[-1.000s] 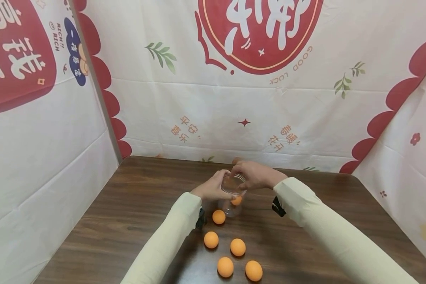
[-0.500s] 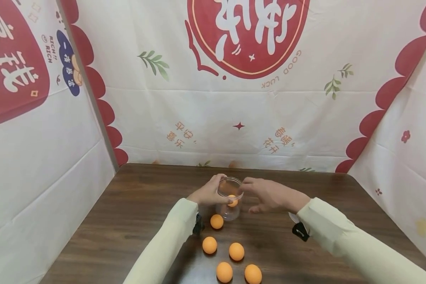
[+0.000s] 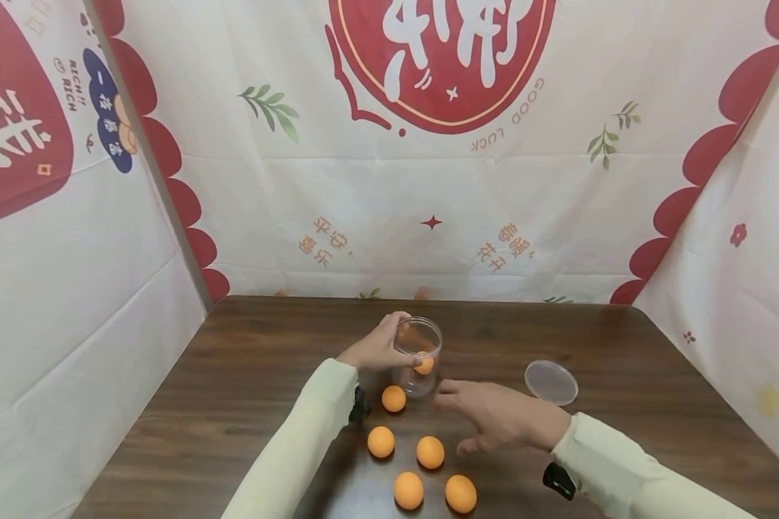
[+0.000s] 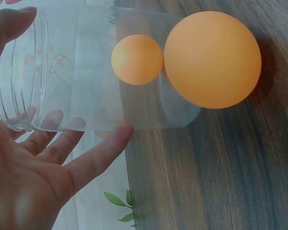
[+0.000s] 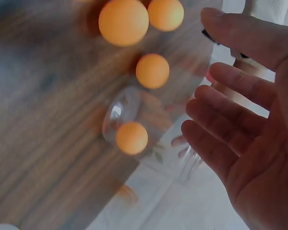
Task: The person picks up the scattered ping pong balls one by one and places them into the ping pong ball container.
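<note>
My left hand [image 3: 378, 346] grips a clear plastic jar [image 3: 415, 380] near its open rim; the thumb and fingers lie round it in the left wrist view. One orange ball [image 3: 423, 362] shows through the jar wall; I cannot tell whether it is inside or behind. Another orange ball [image 4: 212, 60] sits close by the jar's base. My right hand [image 3: 503, 414] hovers over the table to the jar's right, holding nothing. In the right wrist view its fingers [image 5: 213, 143] are relaxed and apart. A clear round lid [image 3: 551, 383] lies beyond the right wrist.
Several more orange balls, such as the nearest right one [image 3: 461, 494], lie loose on the dark wooden table [image 3: 266, 360] in front of the jar. A printed white cloth [image 3: 376, 187] hangs behind the table and along both sides.
My right hand has drawn back from the jar's mouth towards me and to the right. The lid, mostly hidden by the wrist before, now shows on the table. The left hand keeps its grip.
</note>
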Available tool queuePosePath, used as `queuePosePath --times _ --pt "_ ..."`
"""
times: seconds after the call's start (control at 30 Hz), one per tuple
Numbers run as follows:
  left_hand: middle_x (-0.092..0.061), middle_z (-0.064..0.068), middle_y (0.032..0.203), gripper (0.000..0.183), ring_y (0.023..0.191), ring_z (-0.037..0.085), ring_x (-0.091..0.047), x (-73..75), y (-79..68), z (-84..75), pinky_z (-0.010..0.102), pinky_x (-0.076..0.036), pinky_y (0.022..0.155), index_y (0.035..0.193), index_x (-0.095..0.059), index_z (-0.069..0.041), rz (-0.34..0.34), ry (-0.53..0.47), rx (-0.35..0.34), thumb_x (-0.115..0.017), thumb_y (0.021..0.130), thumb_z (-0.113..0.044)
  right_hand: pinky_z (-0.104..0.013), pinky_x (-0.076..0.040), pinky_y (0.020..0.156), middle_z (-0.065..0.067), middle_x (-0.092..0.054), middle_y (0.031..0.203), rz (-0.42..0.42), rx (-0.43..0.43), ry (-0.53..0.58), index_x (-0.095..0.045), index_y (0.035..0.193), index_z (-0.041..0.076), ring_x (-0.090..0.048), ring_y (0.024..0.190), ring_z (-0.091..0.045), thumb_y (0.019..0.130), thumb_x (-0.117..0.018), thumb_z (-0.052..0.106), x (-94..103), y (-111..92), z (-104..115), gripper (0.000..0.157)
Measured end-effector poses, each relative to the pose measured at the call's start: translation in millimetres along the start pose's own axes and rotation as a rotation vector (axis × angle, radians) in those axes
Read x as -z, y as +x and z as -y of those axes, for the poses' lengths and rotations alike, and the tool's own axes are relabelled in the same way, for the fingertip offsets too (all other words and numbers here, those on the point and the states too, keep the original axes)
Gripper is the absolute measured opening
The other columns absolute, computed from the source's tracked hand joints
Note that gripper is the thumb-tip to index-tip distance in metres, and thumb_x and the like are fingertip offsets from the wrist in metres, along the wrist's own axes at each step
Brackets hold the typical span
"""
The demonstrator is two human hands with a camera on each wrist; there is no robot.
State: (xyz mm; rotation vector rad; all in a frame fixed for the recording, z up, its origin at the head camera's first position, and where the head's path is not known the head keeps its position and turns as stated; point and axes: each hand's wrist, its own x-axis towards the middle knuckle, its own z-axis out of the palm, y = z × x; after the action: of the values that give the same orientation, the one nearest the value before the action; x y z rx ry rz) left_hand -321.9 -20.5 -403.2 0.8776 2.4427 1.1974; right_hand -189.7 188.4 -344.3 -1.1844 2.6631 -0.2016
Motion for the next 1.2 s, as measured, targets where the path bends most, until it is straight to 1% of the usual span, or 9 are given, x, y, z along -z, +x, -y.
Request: queuePosePath --times 0.2,0.27,0.4,0.5,0.7,0.8,1.0,1.13,1.2 --pt "-0.030 0.017 0.144 0.076 0.133 0.032 -0.037 0.0 0.7 -0.9 0.047 -0.039 0.103 0.141 -0.025 -0.009 0.010 -0.012 -0.010 -0.071 0.084 -0.029 -0.026 -0.051 0.078 0.008 -0.052 0.112 0.036 0.004 0.031 -0.059 0.117 0.018 -0.054 0.089 -0.004 0.076 -0.079 0.025 -18.4 -5 10 0.047" --pt "-0.031 0.016 0.143 0.076 0.132 0.032 -0.039 1.4 1.2 -2.2 0.047 -0.039 0.103 0.141 -0.025 -0.009 0.009 -0.003 -0.016 -0.071 0.084 -0.028 -0.024 -0.050 0.075 0.008 -0.051 0.112 0.059 0.007 0.031 -0.059 0.119 0.018 -0.051 0.085 -0.001 0.075 -0.080 0.026 -24.3 -6 13 0.049" --pt "-0.031 0.016 0.141 0.078 0.131 0.032 -0.039 2.2 2.1 -2.6 0.046 -0.038 0.103 0.142 -0.024 -0.008 0.013 0.005 -0.022 -0.071 0.083 -0.028 -0.019 -0.047 0.068 0.010 -0.052 0.109 0.059 0.065 0.060 -0.060 0.113 0.019 -0.046 0.080 0.003 0.072 -0.082 0.021 -38.4 -10 15 0.047" --pt "-0.030 0.015 0.143 0.079 0.133 0.030 -0.037 2.1 2.4 -2.0 0.045 -0.038 0.104 0.143 -0.023 -0.008 0.015 0.002 -0.015 -0.071 0.084 -0.028 -0.017 -0.045 0.067 0.011 -0.052 0.106 0.025 0.118 0.074 -0.061 0.107 0.022 -0.045 0.080 0.004 0.069 -0.082 0.019 -47.6 -12 14 0.044" --pt "-0.031 0.015 0.142 0.079 0.131 0.028 -0.037 1.3 3.5 -1.2 0.044 -0.038 0.104 0.143 -0.024 -0.009 0.016 -0.001 0.004 -0.072 0.083 -0.028 -0.014 -0.041 0.066 0.014 -0.051 0.101 -0.016 0.143 0.068 -0.062 0.102 0.025 -0.043 0.080 0.004 0.068 -0.081 0.020 -63.0 -16 11 0.039" --pt "-0.031 0.014 0.143 0.080 0.132 0.028 -0.037 1.4 2.3 -0.7 0.044 -0.038 0.104 0.143 -0.024 -0.010 0.015 -0.006 0.011 -0.073 0.082 -0.029 -0.013 -0.039 0.066 0.015 -0.050 0.098 -0.019 0.160 0.054 -0.062 0.103 0.026 -0.042 0.078 0.005 0.068 -0.081 0.020 -68.8 -15 11 0.040" --pt "-0.030 0.017 0.144 0.080 0.134 0.030 -0.036 2.5 2.7 -2.3 0.046 -0.038 0.105 0.143 -0.023 -0.009 0.026 -0.010 0.000 -0.072 0.083 -0.030 -0.016 -0.043 0.071 0.015 -0.053 0.103 -0.006 0.187 0.044 -0.062 0.105 0.027 -0.045 0.086 0.004 0.069 -0.083 0.018 -77.3 -14 8 0.043" --pt "-0.029 0.021 0.143 0.079 0.133 0.034 -0.036 2.5 2.1 -0.8 0.047 -0.038 0.104 0.141 -0.024 -0.007 0.031 -0.021 -0.006 -0.072 0.083 -0.029 -0.014 -0.044 0.073 0.016 -0.053 0.102 -0.007 0.233 0.046 -0.062 0.105 0.025 -0.045 0.088 0.005 0.071 -0.082 0.020 -84.1 -10 7 0.039" --pt "-0.029 0.022 0.143 0.079 0.133 0.035 -0.035 2.5 2.6 -0.4 0.048 -0.037 0.104 0.141 -0.024 -0.007 0.032 -0.024 -0.013 -0.072 0.083 -0.028 -0.014 -0.043 0.072 0.016 -0.053 0.101 0.002 0.228 0.063 -0.062 0.103 0.025 -0.044 0.087 0.006 0.072 -0.082 0.020 -85.7 -10 7 0.037"
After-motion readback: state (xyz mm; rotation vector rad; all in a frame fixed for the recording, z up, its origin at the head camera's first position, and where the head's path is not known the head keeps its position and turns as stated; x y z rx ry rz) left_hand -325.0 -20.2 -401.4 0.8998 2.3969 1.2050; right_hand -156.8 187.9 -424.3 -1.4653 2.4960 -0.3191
